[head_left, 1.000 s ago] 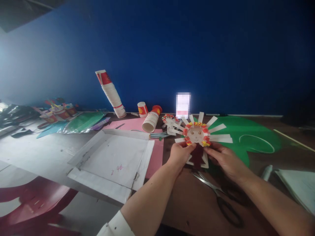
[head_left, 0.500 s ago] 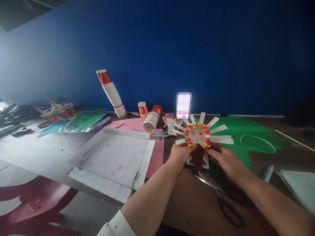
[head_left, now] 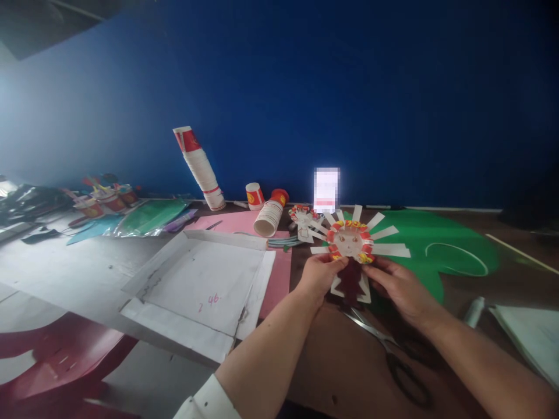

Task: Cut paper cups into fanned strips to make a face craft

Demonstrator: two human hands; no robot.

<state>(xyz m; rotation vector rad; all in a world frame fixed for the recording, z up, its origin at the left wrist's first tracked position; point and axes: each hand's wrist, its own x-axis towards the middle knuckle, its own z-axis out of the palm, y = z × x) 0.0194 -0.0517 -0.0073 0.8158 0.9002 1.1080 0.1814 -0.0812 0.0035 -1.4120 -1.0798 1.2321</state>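
Note:
A paper cup craft [head_left: 350, 240] with a drawn face, a red and yellow rim and white strips fanning outward is held between both hands. My left hand [head_left: 321, 274] pinches its lower left edge, and my right hand [head_left: 395, 282] grips the lower right edge. Below the face, between the hands, shows a white piece with a dark red shape [head_left: 351, 283]. Scissors [head_left: 384, 337] with black handles lie just under it on the brown table. A smaller similar craft [head_left: 304, 224] stands behind and to the left.
A white paper tray [head_left: 196, 285] sits on pink paper at the left. Behind are a leaning cup stack [head_left: 201, 169], more cups [head_left: 268, 216] and a bright pixelated rectangle [head_left: 326, 189]. Green paper [head_left: 458, 233], a white marker [head_left: 474, 312] and white sheets [head_left: 528, 331] lie at the right.
Both hands keep their hold on the craft, which has tilted slightly. The whole view has shifted down a little in the frame.

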